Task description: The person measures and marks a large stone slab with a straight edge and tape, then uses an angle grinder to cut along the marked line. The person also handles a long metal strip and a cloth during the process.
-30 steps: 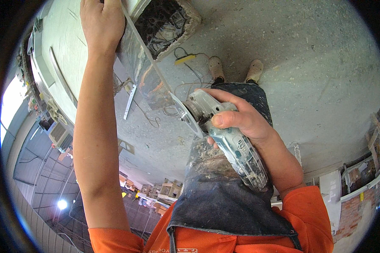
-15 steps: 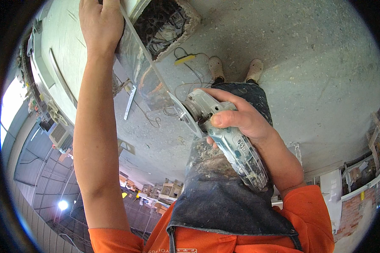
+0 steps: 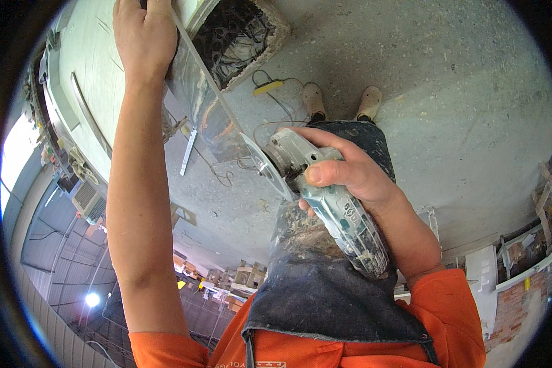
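Observation:
My right hand (image 3: pixel 352 172) is wrapped round the body of a dusty angle grinder (image 3: pixel 346 224), its thumb across the top near the gear head. The grinder's thin pale disc (image 3: pixel 268 167) faces left, and its upper rim meets the near end of a thin slab edge. That slab (image 3: pixel 211 116) has a glossy grey face with brownish veins and slants up toward the top left. My left hand (image 3: pixel 146 37) is at the slab's far part, its fingers bent and cut off by the upper border. Something dark shows between them; I cannot make out what it is.
Below the slab lie a yellow power strip (image 3: pixel 268 86), loose cables and a white strip (image 3: pixel 189 150) on the grey floor. A rough-edged opening (image 3: pixel 236 40) full of dark debris is beyond. A dirty dark apron (image 3: pixel 325 294) covers my front. Wooden frames (image 3: pixel 549 202) stand at right.
The grinder's disc has shifted very slightly to the left along with the slab's near end. Both hands keep nearly the same place and hold.

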### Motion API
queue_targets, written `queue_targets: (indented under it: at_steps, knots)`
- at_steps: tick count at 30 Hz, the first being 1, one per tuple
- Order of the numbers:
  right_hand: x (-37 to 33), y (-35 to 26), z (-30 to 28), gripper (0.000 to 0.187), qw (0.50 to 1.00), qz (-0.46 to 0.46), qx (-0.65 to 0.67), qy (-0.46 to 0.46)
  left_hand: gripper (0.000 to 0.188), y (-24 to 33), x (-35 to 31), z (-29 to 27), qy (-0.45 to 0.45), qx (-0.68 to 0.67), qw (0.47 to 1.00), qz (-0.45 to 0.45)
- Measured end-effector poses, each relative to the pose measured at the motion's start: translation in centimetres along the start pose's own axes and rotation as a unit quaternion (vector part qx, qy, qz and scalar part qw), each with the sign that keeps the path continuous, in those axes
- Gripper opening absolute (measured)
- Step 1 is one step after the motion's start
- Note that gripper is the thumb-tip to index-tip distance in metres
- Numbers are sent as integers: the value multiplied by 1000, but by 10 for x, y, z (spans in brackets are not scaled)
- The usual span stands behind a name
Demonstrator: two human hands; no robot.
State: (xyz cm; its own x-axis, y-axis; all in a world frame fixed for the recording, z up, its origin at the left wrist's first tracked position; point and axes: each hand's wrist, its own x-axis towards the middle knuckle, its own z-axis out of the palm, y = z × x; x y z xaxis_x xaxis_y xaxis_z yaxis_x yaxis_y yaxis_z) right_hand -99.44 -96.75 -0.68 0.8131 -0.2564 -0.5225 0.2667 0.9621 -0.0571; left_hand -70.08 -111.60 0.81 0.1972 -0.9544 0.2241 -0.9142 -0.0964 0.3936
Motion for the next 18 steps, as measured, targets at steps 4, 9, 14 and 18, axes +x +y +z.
queue_targets:
  at_steps: [4,9,14,18]
  knots:
    - [-1,0,1,88,1000,6,6,-2,56,3,-1,-2,-2,3,1000,-4]
    - [0,-1,1,86,1000,7,5,-9,56,1,-2,0,7,-14,1000,2]
    - [0,-2,2,86,1000,7,6,-8,55,-1,1,-3,-7,-3,1000,14]
    - [-1,-3,3,85,1000,7,2,-7,55,0,0,-3,-6,-2,1000,9]
